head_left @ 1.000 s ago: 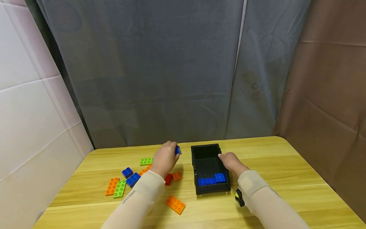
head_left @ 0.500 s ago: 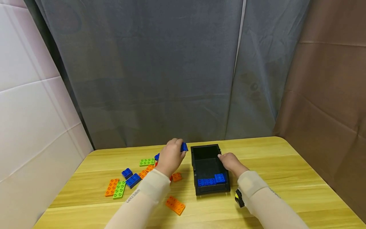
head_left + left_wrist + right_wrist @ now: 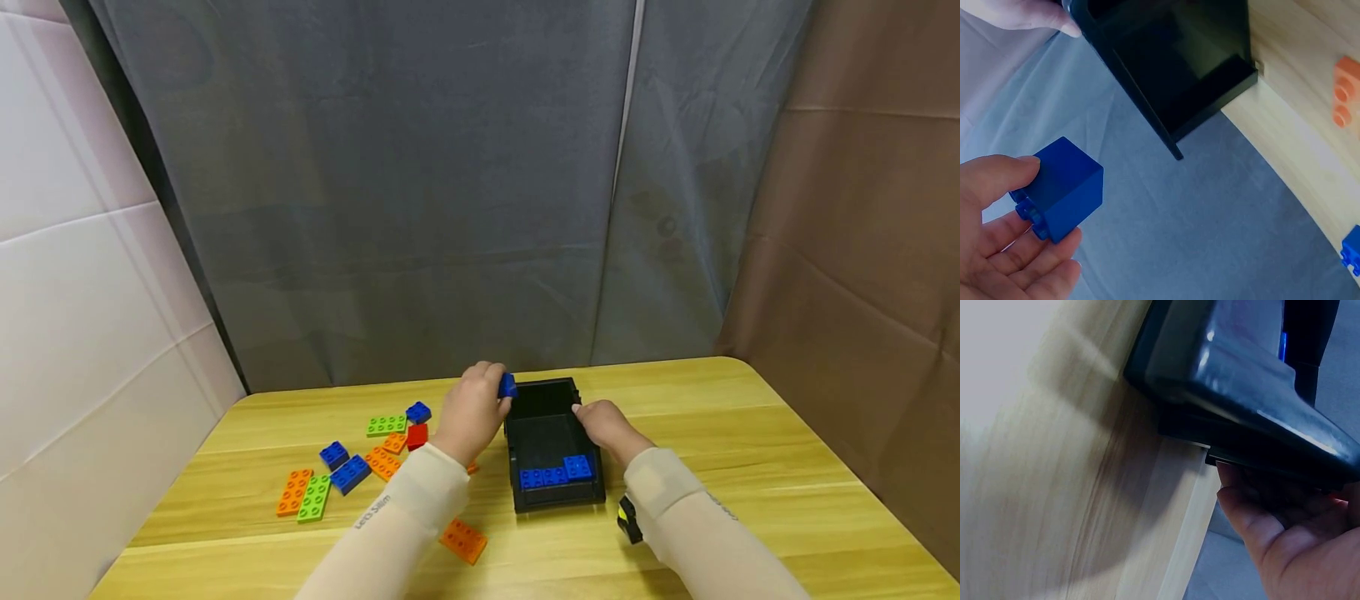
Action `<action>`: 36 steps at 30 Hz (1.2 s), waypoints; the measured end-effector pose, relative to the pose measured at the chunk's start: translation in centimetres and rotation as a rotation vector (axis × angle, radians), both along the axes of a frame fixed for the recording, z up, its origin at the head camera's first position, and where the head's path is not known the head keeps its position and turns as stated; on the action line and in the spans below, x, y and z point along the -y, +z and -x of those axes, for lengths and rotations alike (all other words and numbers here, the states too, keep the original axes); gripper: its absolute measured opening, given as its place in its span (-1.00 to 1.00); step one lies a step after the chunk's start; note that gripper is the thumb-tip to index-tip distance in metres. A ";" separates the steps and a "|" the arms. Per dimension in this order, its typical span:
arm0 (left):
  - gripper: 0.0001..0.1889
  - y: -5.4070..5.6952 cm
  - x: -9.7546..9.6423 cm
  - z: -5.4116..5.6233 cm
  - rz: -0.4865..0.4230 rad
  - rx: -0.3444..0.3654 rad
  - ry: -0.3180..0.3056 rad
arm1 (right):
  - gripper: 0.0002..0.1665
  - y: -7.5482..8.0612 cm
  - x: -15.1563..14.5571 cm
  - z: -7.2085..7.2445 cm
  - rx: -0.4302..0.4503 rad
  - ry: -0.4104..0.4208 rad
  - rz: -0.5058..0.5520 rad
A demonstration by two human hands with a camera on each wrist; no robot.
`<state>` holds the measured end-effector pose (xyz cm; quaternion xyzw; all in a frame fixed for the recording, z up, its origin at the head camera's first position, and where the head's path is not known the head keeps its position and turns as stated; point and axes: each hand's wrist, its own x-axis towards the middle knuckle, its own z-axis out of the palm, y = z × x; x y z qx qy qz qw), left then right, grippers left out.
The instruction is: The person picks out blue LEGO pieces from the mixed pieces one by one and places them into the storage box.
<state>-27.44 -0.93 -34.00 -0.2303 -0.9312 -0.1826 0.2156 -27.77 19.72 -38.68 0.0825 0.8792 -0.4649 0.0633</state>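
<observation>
My left hand (image 3: 472, 410) pinches a square blue toy brick (image 3: 1067, 187) between thumb and fingers. In the left wrist view its studs face toward the fingers. The brick is at the far left corner of a black plastic bin (image 3: 559, 497), above the rim in the head view. On the bin's right side my right hand (image 3: 609, 427) grips the wall, thumb over the rim. Its curled fingers (image 3: 1250, 519) reach under the side in the right wrist view. Blue bricks (image 3: 553, 476) lie in a row at the near end inside the bin.
Left of the bin lie loose bricks: orange (image 3: 294, 492), green (image 3: 313, 497), blue (image 3: 350, 474) and red (image 3: 417, 437). One orange brick (image 3: 463, 541) sits nearer the front. A grey curtain (image 3: 420, 208) hangs behind the wooden table (image 3: 750, 467).
My left hand has moved right with the blue brick, from over the loose bricks to the bin's left edge. The right hand and the bin have stayed put.
</observation>
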 end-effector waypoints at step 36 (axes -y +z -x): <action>-0.63 -1.4 -4.0 -0.4 0.122 0.034 -0.095 | -0.55 -0.5 -0.2 0.4 0.007 -0.013 0.015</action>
